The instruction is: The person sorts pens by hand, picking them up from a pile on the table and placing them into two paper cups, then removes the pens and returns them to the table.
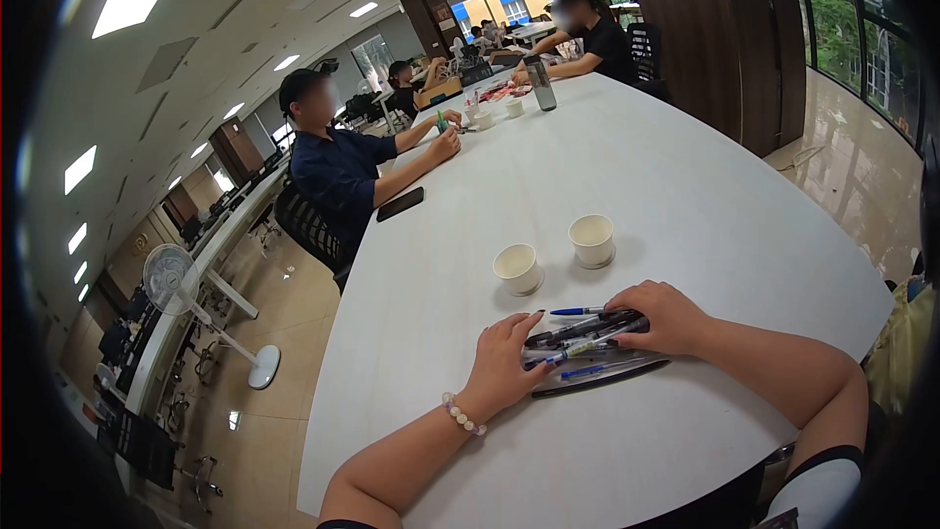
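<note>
A bundle of pens, mostly dark with clear barrels, lies between my two hands near the front of the table. My left hand, with a beaded bracelet at the wrist, closes round the left ends, thumb and fingers on opposite sides. At the right ends my right hand curls its fingers over the pens. A blue pen sticks out at the far side of the bundle. Nearest me, a clear flat item with a dark edge lies under a blue-tipped pen.
Two white paper cups stand just beyond my hands. A phone lies at the left edge, beside a seated person holding pens. Farther off are a grey bottle, more cups and another seated person.
</note>
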Tool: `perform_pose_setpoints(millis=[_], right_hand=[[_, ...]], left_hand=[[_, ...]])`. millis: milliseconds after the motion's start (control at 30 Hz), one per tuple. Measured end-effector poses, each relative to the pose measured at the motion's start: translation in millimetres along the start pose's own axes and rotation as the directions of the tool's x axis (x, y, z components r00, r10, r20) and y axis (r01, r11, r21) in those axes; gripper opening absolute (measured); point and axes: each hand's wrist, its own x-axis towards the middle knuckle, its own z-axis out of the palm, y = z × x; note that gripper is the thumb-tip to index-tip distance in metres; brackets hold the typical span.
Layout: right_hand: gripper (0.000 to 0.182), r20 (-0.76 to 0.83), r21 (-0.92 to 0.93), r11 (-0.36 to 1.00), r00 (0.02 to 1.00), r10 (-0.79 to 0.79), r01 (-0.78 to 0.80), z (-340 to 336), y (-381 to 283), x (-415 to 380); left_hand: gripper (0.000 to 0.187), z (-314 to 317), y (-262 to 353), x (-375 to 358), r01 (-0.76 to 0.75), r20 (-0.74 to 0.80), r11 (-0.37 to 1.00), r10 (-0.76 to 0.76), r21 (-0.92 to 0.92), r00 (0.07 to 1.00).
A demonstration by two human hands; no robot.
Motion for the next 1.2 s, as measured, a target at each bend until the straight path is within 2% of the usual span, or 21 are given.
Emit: perform_pose_setpoints(millis=[33,100,167,233,300,333,400,533,633,700,733,767,800,833,867,933,967,1033,1100,1167,1200], right_hand=[[0.043,-0.001,0.000,1.000,1.000,0.001,-0.001,0,-1,0],[0.042,0.008,0.106,0.989,0.994,0.106,-0.106,-1,-6,1],[0.043,0.004,0.160,0.981,0.994,0.111,-0.110,1,-9,0],[0.044,0.002,0.216,0.970,0.993,0.114,-0.112,3,-13,-1],[0.044,0.008,0.414,0.882,0.970,0.242,-0.224,5,-19,-2],[0.044,0.011,0.416,0.881,0.970,0.244,-0.226,8,-19,-1],[0.039,-0.069,0.648,0.741,0.955,0.289,-0.177,16,-16,3],[0.033,-0.101,0.717,0.669,0.920,0.378,-0.196,22,-19,7],[0.035,-0.149,0.683,0.708,0.913,0.379,-0.182,23,-22,6],[0.038,-0.323,0.335,0.942,0.936,0.137,-0.022,16,-18,0],[0.038,-0.325,0.333,0.943,0.936,0.138,-0.024,8,-14,-1],[0.039,-0.255,0.164,0.953,0.944,-0.209,0.256,-3,-7,-2],[0.040,-0.124,0.021,0.847,0.842,-0.525,0.531,-13,-1,-3],[0.040,0.039,-0.067,0.754,0.757,-0.652,0.653,-20,3,-4],[0.040,0.043,-0.071,0.753,0.757,-0.652,0.654,-22,2,-5],[0.043,0.257,-0.110,0.689,0.690,-0.676,0.716,-25,-9,-6],[0.044,0.293,-0.125,0.685,0.687,-0.665,0.717,-23,-13,-7],[0.042,0.282,-0.122,0.711,0.711,-0.644,0.692,-19,-14,-6],[0.041,0.271,-0.128,0.734,0.736,-0.621,0.666,-13,-12,-4],[0.037,0.200,-0.169,0.791,0.806,-0.557,0.588,-6,-10,-3],[0.037,0.201,-0.169,0.789,0.805,-0.559,0.590,-3,-10,-4]], left_hand=[[0.062,3,-2,-1,0.049,0.007,0.998,-0.048,-0.045,0.999],[0.059,8,-3,-5,0.090,0.024,0.992,-0.088,-0.085,0.996],[0.056,9,-3,-5,0.135,0.044,0.983,-0.130,-0.124,0.991],[0.050,10,-4,-4,0.071,0.007,0.948,-0.073,-0.309,0.997],[0.049,9,-4,-1,0.041,0.022,0.948,-0.036,-0.316,0.999],[0.047,8,-4,1,0.011,0.037,0.946,0.001,-0.324,0.999],[0.047,8,-2,5,-0.014,0.039,0.937,0.029,-0.348,0.999],[0.047,9,4,13,-0.051,0.040,0.922,0.072,-0.384,0.997],[0.048,10,3,13,-0.110,0.026,0.912,0.130,-0.394,0.991],[0.052,9,1,12,-0.129,0.014,0.918,0.145,-0.376,0.989],[0.056,8,-1,11,-0.148,0.002,0.922,0.159,-0.358,0.987],[0.056,6,-5,9,-0.151,0.000,0.921,0.162,-0.359,0.987],[0.066,3,-10,5,-0.174,0.038,0.913,0.202,-0.370,0.979],[0.076,0,-13,3,-0.196,0.074,0.903,0.242,-0.381,0.968],[0.076,-2,-15,4,-0.200,0.069,0.902,0.244,-0.383,0.967],[0.091,-9,-15,4,-0.339,0.188,0.908,0.387,-0.245,0.903],[0.091,-11,-12,4,-0.334,0.186,0.910,0.382,-0.245,0.905],[0.097,-13,-6,5,-0.331,0.261,0.931,0.361,-0.153,0.895],[0.096,-9,-8,4,-0.318,0.255,0.937,0.345,-0.141,0.903],[0.096,-7,-9,4,-0.306,0.253,0.943,0.330,-0.130,0.909],[0.095,-6,-10,5,-0.293,0.270,0.953,0.304,-0.081,0.914]])
